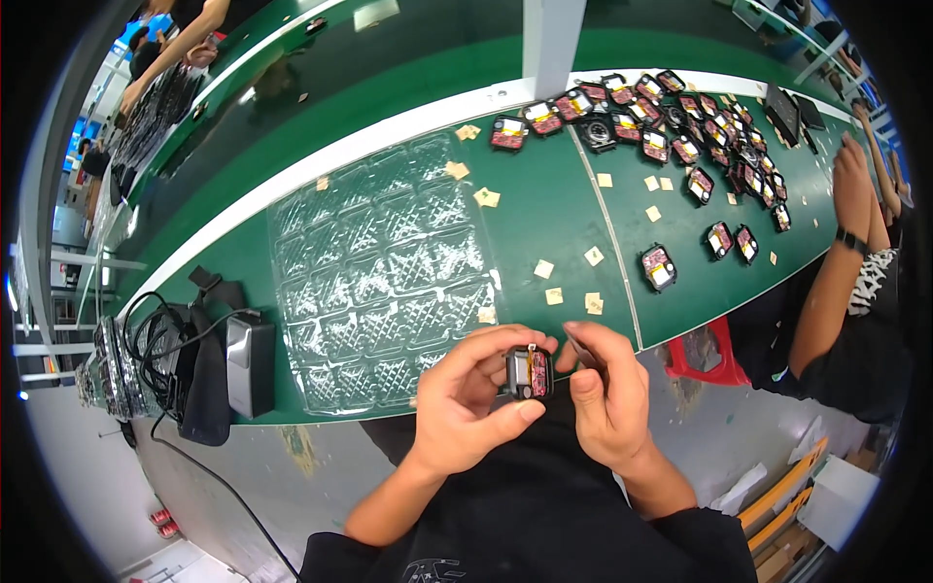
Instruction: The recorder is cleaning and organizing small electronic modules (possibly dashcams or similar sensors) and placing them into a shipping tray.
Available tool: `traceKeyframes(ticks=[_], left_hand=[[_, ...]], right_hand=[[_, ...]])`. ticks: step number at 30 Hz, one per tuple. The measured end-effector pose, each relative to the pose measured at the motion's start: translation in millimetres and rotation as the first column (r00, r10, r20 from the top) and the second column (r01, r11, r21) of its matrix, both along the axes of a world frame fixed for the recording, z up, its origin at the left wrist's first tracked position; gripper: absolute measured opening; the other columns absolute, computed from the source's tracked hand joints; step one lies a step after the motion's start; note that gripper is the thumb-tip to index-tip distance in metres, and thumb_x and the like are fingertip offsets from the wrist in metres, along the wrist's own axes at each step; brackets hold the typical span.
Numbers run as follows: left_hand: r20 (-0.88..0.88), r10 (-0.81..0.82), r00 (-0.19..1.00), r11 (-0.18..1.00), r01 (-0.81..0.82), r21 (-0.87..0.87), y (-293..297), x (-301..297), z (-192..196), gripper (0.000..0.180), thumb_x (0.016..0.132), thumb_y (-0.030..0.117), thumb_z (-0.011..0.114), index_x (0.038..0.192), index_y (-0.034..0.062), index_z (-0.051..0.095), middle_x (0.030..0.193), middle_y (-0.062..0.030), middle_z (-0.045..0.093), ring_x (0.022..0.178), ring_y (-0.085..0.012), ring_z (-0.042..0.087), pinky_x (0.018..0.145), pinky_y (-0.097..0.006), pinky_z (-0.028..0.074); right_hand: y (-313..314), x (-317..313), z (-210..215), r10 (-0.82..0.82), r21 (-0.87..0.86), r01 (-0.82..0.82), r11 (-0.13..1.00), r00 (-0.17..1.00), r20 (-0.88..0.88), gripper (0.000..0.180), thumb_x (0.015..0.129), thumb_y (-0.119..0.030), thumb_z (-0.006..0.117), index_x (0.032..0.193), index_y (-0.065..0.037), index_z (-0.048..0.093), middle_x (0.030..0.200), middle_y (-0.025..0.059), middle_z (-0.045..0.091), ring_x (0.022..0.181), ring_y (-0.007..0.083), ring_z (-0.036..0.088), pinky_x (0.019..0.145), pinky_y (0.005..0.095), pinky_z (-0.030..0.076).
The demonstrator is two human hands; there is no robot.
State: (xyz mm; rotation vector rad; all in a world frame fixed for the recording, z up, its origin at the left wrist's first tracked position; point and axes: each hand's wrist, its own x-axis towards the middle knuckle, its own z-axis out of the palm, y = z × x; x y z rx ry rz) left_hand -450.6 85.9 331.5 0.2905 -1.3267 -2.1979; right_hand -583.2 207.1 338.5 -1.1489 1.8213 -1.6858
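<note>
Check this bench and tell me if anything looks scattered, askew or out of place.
Small tan squares lie scattered loose over the green table, at all angles. The small black modules sit in an uneven heap at the far right, a few strayed apart. The clear tray lies flat. The module in both hands shows no visible damage.

Measured from the clear plastic tray (384, 282): its right side gives open green tabletop (544, 219), dotted only with small tan paper squares (544, 269) that lie flat. Farther right of the tray, scattered small black modules (659, 267) thicken into a dense pile (700, 121) toward the far edge. Left of the tray, a grey box (250, 364) and tangled black cables (160, 345) block passage.
</note>
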Motion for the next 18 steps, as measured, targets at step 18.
traceKeyframes(ticks=[18], left_hand=[[0.057,0.127,0.99,0.986,-0.132,0.105,0,24,-7,0.053,0.086,-0.006,0.077,0.134,-0.0065,0.053,0.13,-0.0125,0.054,0.12,-0.0246,0.062,0.098,-0.036,0.055]], right_hand=[[-16,10,-10,-0.125,-0.051,0.128,0.99,0.678,-0.725,0.037,0.068,0.002,0.076,0.104,-0.006,0.078,0.084,0.0033,0.066,0.062,0.0175,0.056,0.051,0.0293,0.045]])
